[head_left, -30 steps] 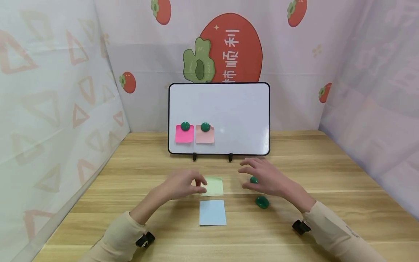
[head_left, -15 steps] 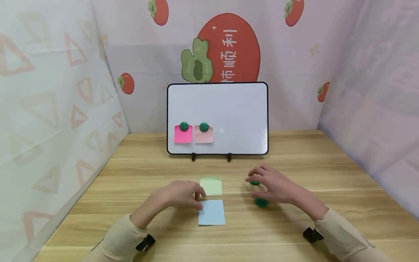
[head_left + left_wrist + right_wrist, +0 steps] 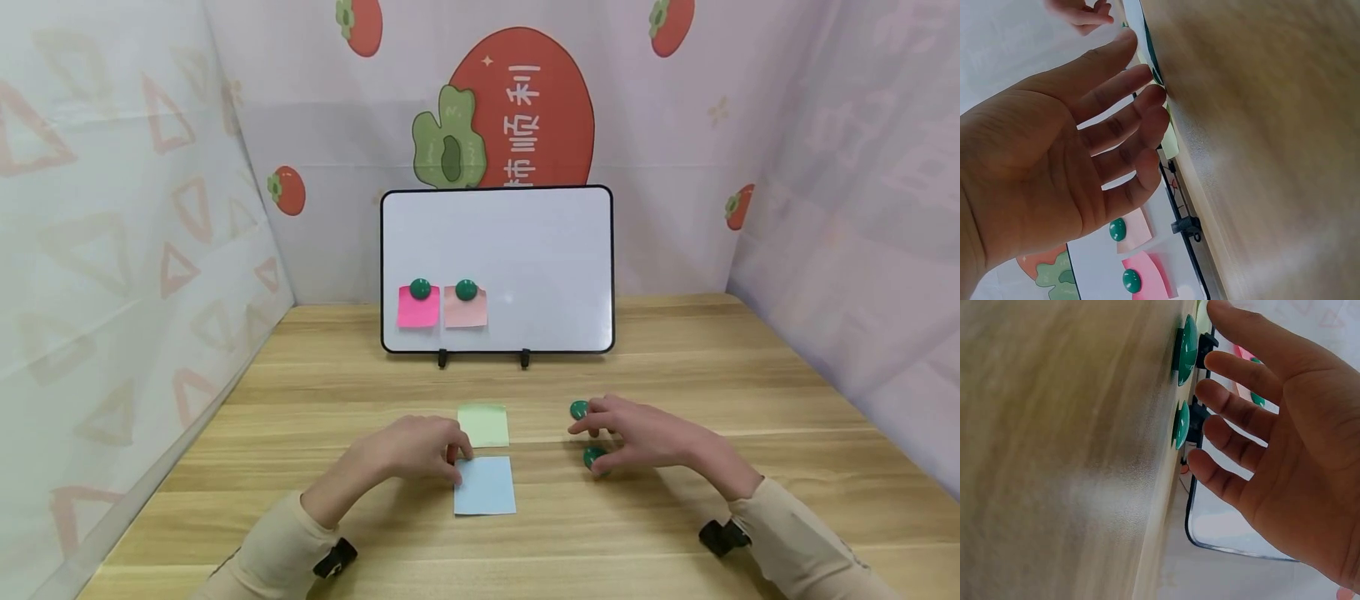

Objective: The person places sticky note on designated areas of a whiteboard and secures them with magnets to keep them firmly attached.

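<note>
My left hand (image 3: 423,446) is at the left edge of a blue sticky note (image 3: 486,492), thumb and fingertips at its upper left corner. In the left wrist view its fingers (image 3: 1141,131) bend loosely and nothing is pinched between them. Just behind the blue note lies a pale green sticky note (image 3: 483,423). On the right, my right hand (image 3: 645,433) hovers over the nearer green magnet (image 3: 593,456), which its thumb partly covers. The farther green magnet (image 3: 579,409) sits by its index finger. Loosely bent fingers (image 3: 1229,440) hold nothing in the right wrist view.
A whiteboard (image 3: 555,258) stands upright on black feet (image 3: 525,358) at the table's back. Green magnets pin a hot pink note (image 3: 417,312) and a light pink note (image 3: 465,312) at its lower left. Printed cloth walls (image 3: 675,125) enclose the wooden table (image 3: 315,375).
My left hand has come from the green note down to the blue note. The right hand has drawn back from the farther magnet toward the nearer one. The notes stay put.
</note>
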{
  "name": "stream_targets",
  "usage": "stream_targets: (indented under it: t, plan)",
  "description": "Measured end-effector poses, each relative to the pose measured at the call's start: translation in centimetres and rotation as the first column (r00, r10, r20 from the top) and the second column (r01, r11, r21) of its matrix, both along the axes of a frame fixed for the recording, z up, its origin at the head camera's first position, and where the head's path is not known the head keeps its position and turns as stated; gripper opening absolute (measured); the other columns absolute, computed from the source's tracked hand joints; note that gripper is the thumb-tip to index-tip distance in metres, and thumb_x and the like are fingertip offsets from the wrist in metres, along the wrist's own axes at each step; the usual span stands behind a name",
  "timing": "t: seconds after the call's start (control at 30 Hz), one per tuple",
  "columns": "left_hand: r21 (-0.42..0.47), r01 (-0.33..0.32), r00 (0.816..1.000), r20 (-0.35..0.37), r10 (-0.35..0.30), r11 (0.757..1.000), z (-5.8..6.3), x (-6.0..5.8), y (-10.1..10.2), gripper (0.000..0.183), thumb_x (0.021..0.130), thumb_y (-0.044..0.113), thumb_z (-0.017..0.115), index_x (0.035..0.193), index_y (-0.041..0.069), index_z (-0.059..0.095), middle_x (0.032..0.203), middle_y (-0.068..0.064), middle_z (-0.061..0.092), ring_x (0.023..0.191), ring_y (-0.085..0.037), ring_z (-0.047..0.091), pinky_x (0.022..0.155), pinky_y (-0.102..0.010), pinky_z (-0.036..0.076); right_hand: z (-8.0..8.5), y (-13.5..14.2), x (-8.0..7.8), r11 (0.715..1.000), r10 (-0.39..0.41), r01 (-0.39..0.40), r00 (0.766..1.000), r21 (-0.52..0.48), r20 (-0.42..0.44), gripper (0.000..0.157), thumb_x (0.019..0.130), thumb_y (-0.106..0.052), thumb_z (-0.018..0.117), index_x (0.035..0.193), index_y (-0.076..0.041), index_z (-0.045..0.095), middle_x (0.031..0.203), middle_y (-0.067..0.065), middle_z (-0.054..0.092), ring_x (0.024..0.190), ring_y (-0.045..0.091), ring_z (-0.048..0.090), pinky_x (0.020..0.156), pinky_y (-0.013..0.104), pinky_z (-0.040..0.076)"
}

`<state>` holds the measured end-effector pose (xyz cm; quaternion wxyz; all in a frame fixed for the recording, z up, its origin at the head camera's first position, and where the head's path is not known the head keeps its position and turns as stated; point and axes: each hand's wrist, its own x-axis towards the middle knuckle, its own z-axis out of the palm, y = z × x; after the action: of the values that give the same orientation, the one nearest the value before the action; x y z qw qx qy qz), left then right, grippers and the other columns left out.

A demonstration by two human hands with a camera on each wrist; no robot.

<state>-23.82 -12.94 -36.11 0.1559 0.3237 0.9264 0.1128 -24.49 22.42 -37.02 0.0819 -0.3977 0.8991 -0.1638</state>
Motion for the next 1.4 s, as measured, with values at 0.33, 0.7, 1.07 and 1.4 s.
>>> stream_targets:
  t: [0.33,0.7,1.07,1.4]
  plan:
    - [-0.010,0.002,0.998,-0.069,-0.002,1.000,-0.6,-0.1,0.3,0.025,0.078,0.032,0.084,0.099,0.023,0.074,0.076,0.015,0.056,0.071,-0.001,0.051,0.067,-0.026,0.043,-0.2,0.7,-0.3,1.000,-0.015,0.017,0.984,-0.009,0.179,0.048,0.082,-0.030,0.081,0.127,-0.022,0.066,0.104,-0.003,0.051,0.083,0.009,0.049,0.070,0.020,0.042]
    - [-0.031,0.005,0.995,-0.100,-0.008,1.000,-0.4,0.2,0.5,0.025,0.075,0.025,0.087,0.096,0.019,0.074,0.080,0.011,0.059,0.071,-0.001,0.051,0.067,-0.027,0.046,-0.5,1.1,-0.6,0.999,-0.009,0.019,0.971,-0.038,0.241,0.045,0.084,-0.027,0.080,0.126,-0.021,0.066,0.104,-0.003,0.053,0.084,0.008,0.049,0.071,0.020,0.043]
    - [0.007,-0.023,0.995,-0.099,0.024,1.000,-0.4,0.1,0.5,0.025,0.071,0.018,0.087,0.081,0.024,0.065,0.078,0.011,0.060,0.071,-0.003,0.051,0.067,-0.029,0.045,-0.5,1.4,-1.0,0.999,0.002,0.008,0.972,-0.045,0.234,0.035,0.085,-0.027,0.079,0.118,-0.020,0.069,0.099,-0.007,0.056,0.082,0.006,0.053,0.072,0.021,0.046]
    - [0.165,0.005,0.999,0.041,-0.012,0.986,-0.4,-0.5,0.2,0.019,0.074,0.011,0.084,0.082,0.016,0.067,0.073,0.009,0.057,0.069,-0.006,0.049,0.067,-0.023,0.044,-0.4,1.4,-0.8,0.999,0.038,-0.029,0.979,-0.044,0.198,0.027,0.086,-0.022,0.078,0.112,-0.019,0.070,0.103,-0.006,0.056,0.082,0.004,0.053,0.071,0.020,0.048]
